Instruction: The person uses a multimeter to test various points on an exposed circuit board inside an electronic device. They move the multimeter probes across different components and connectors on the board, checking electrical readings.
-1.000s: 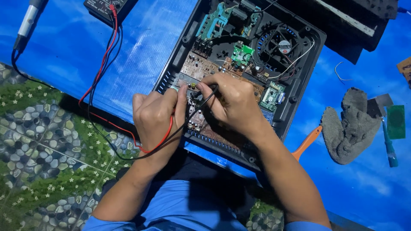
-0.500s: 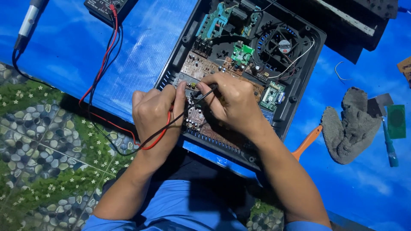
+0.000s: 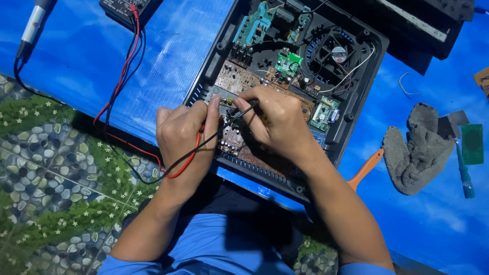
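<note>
An opened black appliance housing (image 3: 356,109) lies on a blue sheet, showing circuit boards (image 3: 235,77) and a round fan (image 3: 337,51). My left hand (image 3: 184,135) pinches a red test probe (image 3: 204,130) against the lower brown board. My right hand (image 3: 272,122) holds a black test probe (image 3: 239,109) on the same board, right beside the red one. Red and black leads (image 3: 122,81) run from both hands up to a dark meter (image 3: 125,7) at the top edge.
A soldering iron (image 3: 33,25) lies at the top left. To the right are a grey rag (image 3: 420,147), an orange handle (image 3: 365,169), a teal screwdriver (image 3: 464,173) and a green card (image 3: 472,143). A pebble-patterned floor (image 3: 46,178) shows at the lower left.
Both hands stay on the board; the probes and lead loops have shifted slightly under my fingers. Nothing else has moved.
</note>
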